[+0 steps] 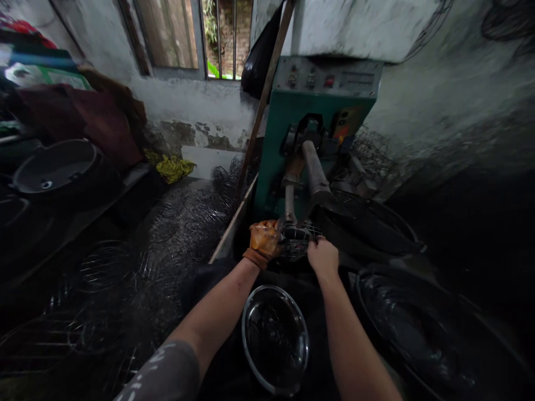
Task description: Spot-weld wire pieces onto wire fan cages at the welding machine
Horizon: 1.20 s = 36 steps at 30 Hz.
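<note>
In an orange-brown glove, my left hand [264, 239] grips the left side of a small round wire rack [297, 245]. My bare right hand [324, 255] has its fingers closed on the right edge of the same rack. The rack lies at the lower electrode arm [290, 203] of a green spot-welding machine [273, 133], and the thicker upper arm [315, 167] comes down just above it. Whether the wires touch the tips is too dark to tell. A shiny metal bowl [275, 340] sits below, between my forearms.
Dark round basins [397, 223] stand right of the machine, another [397, 306] nearer me. Wire racks [167, 239] are heaped on the floor at left. A wooden board edge [234, 217] and leaning pole [263, 100] flank the machine. A black tub [58, 167] stands far left.
</note>
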Tool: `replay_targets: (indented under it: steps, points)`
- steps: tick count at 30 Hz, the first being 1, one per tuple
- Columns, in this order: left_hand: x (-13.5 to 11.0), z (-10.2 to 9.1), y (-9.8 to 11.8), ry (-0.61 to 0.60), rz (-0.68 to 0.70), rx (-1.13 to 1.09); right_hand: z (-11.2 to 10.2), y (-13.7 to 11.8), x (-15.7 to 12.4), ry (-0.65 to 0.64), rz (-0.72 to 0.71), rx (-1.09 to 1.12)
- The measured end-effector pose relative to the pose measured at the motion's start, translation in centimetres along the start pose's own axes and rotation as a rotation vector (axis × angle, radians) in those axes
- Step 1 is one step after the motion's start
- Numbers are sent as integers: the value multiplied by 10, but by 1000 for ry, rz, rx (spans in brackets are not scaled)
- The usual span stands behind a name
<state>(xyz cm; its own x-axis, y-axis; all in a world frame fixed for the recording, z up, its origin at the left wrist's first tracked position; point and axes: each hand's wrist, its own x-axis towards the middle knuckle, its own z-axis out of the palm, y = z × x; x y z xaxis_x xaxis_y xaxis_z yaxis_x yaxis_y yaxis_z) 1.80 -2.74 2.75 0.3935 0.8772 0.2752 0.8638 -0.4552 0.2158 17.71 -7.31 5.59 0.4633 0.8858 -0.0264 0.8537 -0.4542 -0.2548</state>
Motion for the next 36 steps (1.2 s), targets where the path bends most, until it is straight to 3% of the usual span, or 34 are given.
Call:
replay_targets:
  steps: [9,13,15,18,20,23,25,36]
  points:
    - [3,-1,5,4,11,21,10,7,11,6,-5,4]
    - [-7,-2,-5,65,-40,-48,17,11,16,14,-19,28]
    - [-10,1,-16,4,-164,-79,21,13,19,38,-39,33]
    - [-10,6,-33,-178,-284,-97,27,21,26,82,-51,77]
    - [-7,10,-38,-142,-230,-122,32,30,32,117,-32,153]
    - [-3,15,-35,57,-69,-201,44,49,42,138,37,322]
    - [-2,18,-30,122,3,-236,51,61,46,129,87,414]
    - [2,24,-26,102,16,-239,60,71,52,108,110,483]
